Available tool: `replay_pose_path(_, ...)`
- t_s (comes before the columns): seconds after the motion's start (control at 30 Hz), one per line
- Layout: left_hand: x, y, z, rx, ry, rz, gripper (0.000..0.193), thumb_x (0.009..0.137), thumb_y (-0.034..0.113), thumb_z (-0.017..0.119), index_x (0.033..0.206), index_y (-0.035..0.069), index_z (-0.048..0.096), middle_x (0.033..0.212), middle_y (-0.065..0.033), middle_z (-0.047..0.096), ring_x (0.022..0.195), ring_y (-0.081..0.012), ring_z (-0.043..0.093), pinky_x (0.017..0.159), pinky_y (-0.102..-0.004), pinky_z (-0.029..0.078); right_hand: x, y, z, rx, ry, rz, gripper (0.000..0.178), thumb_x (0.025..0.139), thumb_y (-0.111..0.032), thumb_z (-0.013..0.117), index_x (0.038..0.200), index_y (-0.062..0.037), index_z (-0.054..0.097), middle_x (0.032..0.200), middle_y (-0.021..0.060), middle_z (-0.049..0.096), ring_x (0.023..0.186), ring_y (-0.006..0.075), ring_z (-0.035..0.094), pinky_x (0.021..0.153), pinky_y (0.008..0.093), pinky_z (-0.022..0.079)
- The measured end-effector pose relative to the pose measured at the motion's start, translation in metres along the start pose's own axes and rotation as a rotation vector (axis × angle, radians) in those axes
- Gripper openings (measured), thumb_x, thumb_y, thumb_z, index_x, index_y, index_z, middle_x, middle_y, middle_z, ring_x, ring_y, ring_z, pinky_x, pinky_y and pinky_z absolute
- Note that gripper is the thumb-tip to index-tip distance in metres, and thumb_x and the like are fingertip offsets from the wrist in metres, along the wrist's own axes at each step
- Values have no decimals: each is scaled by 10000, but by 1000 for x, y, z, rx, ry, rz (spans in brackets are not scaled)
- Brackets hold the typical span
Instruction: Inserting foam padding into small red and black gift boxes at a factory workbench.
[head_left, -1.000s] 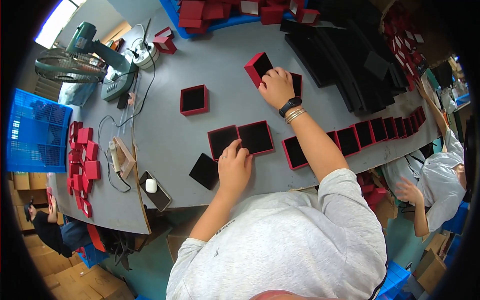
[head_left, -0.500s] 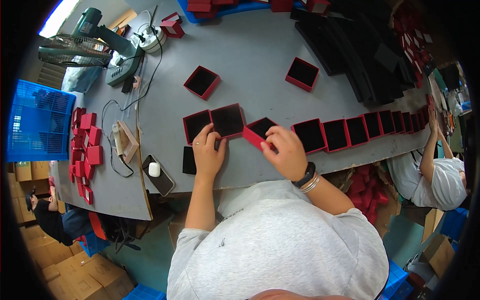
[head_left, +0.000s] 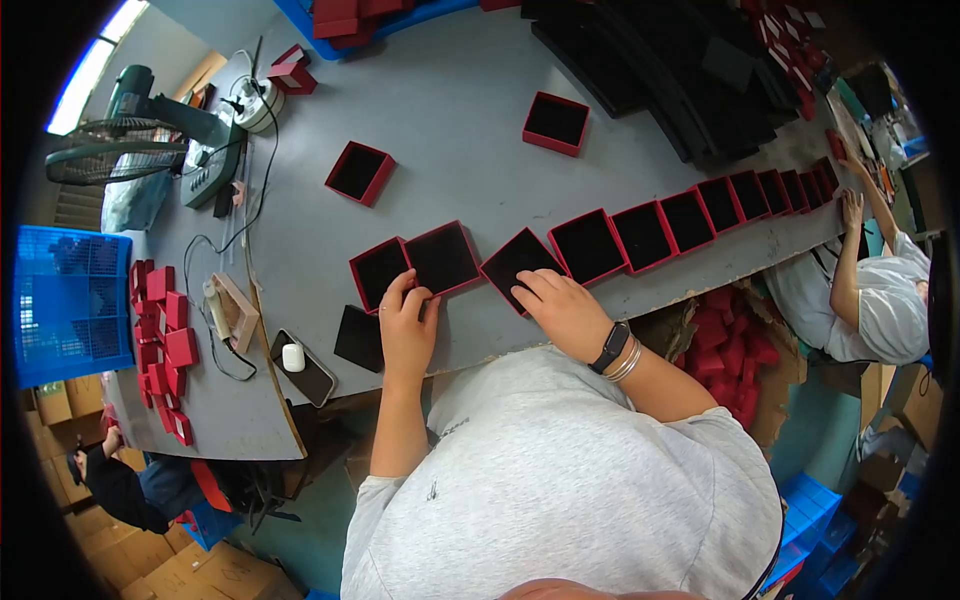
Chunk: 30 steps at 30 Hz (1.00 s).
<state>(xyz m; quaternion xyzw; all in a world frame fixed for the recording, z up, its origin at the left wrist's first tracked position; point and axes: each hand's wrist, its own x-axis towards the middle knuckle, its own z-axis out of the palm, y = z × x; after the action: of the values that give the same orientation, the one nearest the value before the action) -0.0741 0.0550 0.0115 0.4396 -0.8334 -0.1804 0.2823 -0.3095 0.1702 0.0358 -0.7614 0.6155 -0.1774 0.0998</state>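
Note:
A square red box with a black lining (head_left: 516, 262) sits at an angle in front of me. My right hand (head_left: 570, 318) rests on its near right part, fingers spread over the black inside. To the left stand two more open red boxes side by side, a smaller one (head_left: 374, 270) and a wider one (head_left: 446, 258). My left hand (head_left: 408, 325) touches their near edges where they meet, with its fingers loosely bent and apart. A flat black square pad (head_left: 359, 338) lies on the table left of that hand.
A row of black-lined red boxes (head_left: 645, 235) runs off to the right. Two more boxes (head_left: 360, 173) (head_left: 556, 123) stand farther back. Black strips (head_left: 660, 80) are piled at the far right. At left are a phone (head_left: 305, 370), a fan (head_left: 120, 150) and small red boxes (head_left: 165, 345). A co-worker (head_left: 870, 290) sits at right.
My right hand has gone from gripping the tilted red box to lying over its inside, and the box now sits flat. The view has shifted and turned slightly.

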Motion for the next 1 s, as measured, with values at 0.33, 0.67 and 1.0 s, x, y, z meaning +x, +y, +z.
replay_pose_path(0.33,-2,13,4,-65,-54,-5,144,807,49,759,905,10,660,1255,-149,603,1107,-325,608,915,-387,508,-15,-2,11,96,61,-72,211,827,-86,606,1031,-55,650,1099,62,616,1054,225,571,889,349,502)
replay_pose_path(0.67,-8,31,12,-93,-124,0,123,813,46,755,895,18,668,1253,-146,597,1097,-315,609,894,-380,511,-25,23,10,128,187,106,163,821,-86,613,970,-57,673,1068,63,627,1033,230,578,890,361,507)
replay_pose_path(1.0,-4,70,34,-55,-203,168,111,810,58,742,906,46,689,1179,-115,634,1068,-317,596,848,-405,515,-41,46,1,45,199,136,193,796,-92,661,987,-67,673,1087,63,627,1032,228,583,893,356,509)
